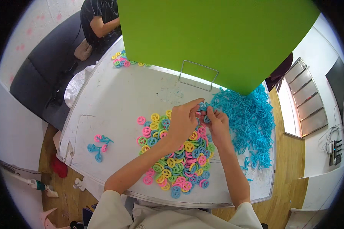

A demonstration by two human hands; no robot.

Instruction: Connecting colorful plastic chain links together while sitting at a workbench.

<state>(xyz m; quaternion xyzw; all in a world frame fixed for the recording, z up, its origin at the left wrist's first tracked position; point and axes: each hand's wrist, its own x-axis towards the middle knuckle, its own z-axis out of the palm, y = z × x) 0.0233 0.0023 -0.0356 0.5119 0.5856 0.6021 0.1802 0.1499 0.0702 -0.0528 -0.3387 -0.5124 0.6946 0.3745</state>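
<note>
My left hand [184, 119] and my right hand [220, 128] meet above the far side of a heap of small plastic wheels [179, 164]. Between their fingertips they pinch a blue plastic piece [202, 106], partly covered by the fingers; a round blue part shows by my right thumb. The wheels are pink, yellow, green and blue, each with spokes. Just right of my right hand spreads a big pile of thin blue plastic pieces [248, 122]. Off to the left on the white table [103, 91] lie a few blue pieces with pink and blue wheels attached [99, 148].
A tall green panel [218, 38] stands across the table's far side, with a bent wire frame [198, 75] at its foot. More wheels [122, 61] lie at the far left corner. Another person [101, 24] sits beyond, by a dark sofa [46, 76]. A white bag [77, 87] hangs at the left edge.
</note>
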